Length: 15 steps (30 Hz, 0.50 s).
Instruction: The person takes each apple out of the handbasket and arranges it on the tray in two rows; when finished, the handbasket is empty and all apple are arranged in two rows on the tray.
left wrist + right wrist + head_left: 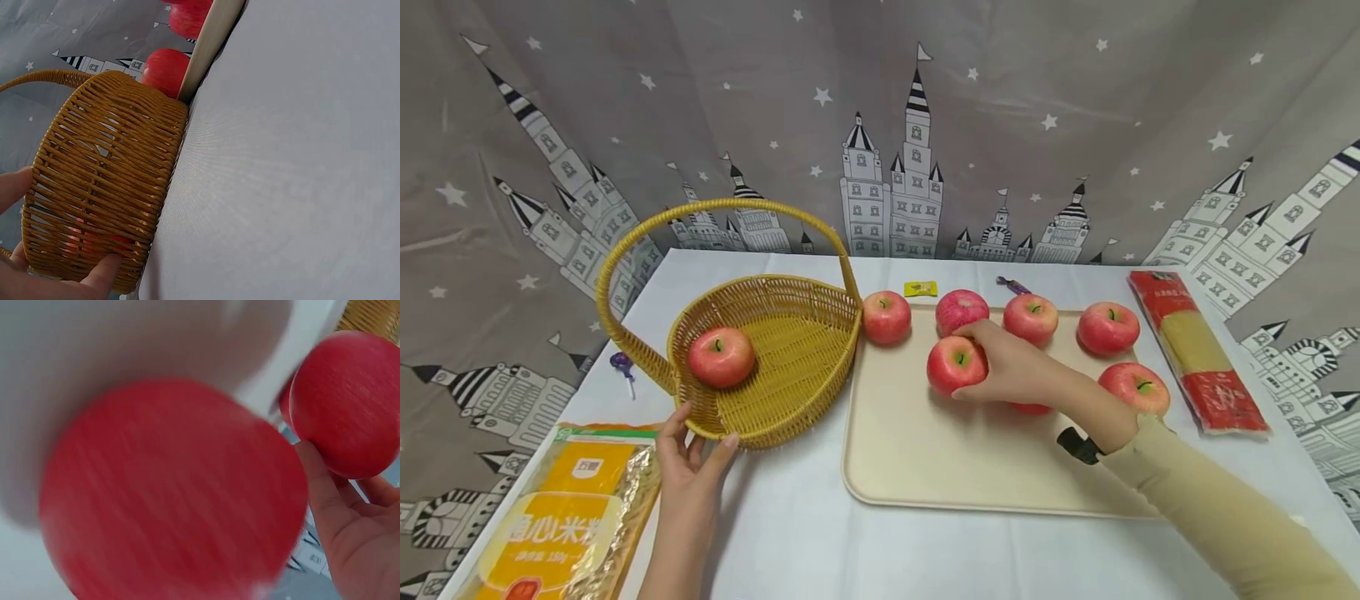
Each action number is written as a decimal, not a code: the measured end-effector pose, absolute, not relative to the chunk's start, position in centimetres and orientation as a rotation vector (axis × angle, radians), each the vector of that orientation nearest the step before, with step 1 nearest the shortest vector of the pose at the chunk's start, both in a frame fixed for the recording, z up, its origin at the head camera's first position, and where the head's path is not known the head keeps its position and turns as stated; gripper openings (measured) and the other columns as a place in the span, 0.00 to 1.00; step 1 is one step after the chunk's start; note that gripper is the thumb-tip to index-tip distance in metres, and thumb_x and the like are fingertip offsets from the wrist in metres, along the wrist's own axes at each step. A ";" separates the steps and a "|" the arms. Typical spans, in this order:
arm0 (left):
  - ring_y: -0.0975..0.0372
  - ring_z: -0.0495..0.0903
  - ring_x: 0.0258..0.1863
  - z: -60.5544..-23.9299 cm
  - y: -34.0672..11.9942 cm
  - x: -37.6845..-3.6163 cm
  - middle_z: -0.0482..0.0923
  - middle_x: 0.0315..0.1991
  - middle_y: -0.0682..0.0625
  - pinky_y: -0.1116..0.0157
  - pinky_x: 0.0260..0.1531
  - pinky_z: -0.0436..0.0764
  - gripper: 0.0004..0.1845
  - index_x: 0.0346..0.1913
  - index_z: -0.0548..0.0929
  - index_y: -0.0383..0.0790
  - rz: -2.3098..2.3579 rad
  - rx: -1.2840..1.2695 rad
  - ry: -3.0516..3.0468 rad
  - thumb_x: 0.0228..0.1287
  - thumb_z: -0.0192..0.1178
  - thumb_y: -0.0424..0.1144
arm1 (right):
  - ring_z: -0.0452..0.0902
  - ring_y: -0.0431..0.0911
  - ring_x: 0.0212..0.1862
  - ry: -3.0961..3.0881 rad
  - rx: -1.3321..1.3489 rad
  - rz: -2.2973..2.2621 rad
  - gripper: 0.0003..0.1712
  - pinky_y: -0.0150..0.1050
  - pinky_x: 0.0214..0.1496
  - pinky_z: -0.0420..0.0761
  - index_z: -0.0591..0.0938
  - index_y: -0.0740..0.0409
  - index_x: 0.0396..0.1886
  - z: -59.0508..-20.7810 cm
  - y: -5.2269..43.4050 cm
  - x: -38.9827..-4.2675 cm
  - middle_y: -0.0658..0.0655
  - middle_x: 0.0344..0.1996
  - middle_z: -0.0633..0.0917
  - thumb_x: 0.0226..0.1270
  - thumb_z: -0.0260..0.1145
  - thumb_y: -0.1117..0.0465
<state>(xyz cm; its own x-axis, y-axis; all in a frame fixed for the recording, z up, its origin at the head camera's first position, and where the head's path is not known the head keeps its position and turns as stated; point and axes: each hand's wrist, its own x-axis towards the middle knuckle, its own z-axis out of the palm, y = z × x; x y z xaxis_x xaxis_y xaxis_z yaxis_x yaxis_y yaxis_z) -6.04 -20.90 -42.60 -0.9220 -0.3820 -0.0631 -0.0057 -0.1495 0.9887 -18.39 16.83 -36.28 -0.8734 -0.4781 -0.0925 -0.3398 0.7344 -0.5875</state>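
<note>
Head view: left hand (688, 467) grips wicker basket (790, 367) rim at table (790, 533) front-left, one apple (721, 356) inside. Right hand (1026, 375) grasps red apple (956, 364) mid-tray (925, 467); five more apples toward tray's far edge; noodle packet (1198, 350) right; castle curtain (880, 125) behind.

Woven wicker basket (775, 367), glossy apples (955, 364), seemingly matt plastic tray (925, 450)
</note>
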 end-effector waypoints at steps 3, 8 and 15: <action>0.53 0.46 0.72 -42.6 -21.1 -6.1 0.39 0.74 0.47 0.73 0.61 0.67 0.39 0.72 0.50 0.47 -2.158 0.448 -1.865 0.65 0.57 0.23 | 0.74 0.43 0.50 2.692 -0.671 -0.799 0.46 0.44 0.52 0.80 0.68 0.54 0.64 -37.4 16.4 -18.3 0.49 0.51 0.75 0.47 0.77 0.42; 0.52 0.46 0.72 -42.7 -21.0 -6.1 0.40 0.74 0.46 0.78 0.55 0.71 0.39 0.72 0.50 0.46 -2.170 0.435 -1.854 0.65 0.56 0.22 | 0.73 0.45 0.52 2.695 -0.671 -0.743 0.47 0.46 0.55 0.79 0.68 0.58 0.65 -38.3 15.7 -18.2 0.52 0.54 0.75 0.49 0.75 0.42; 0.51 0.47 0.72 -42.4 -21.0 -6.0 0.40 0.73 0.45 0.81 0.51 0.72 0.38 0.72 0.50 0.45 -2.165 0.432 -1.847 0.65 0.55 0.21 | 0.72 0.46 0.53 2.696 -0.622 -0.718 0.47 0.47 0.54 0.80 0.67 0.57 0.65 -38.6 15.5 -18.2 0.53 0.54 0.75 0.49 0.75 0.43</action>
<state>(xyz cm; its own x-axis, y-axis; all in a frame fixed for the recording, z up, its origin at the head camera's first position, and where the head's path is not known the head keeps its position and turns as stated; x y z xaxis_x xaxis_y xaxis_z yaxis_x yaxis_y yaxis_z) -6.03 -20.96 -42.43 -0.9214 -0.3848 -0.0551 0.0063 -0.1566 0.9877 -18.24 15.48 -38.59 -0.8673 -0.4726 -0.1561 -0.3324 0.7835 -0.5250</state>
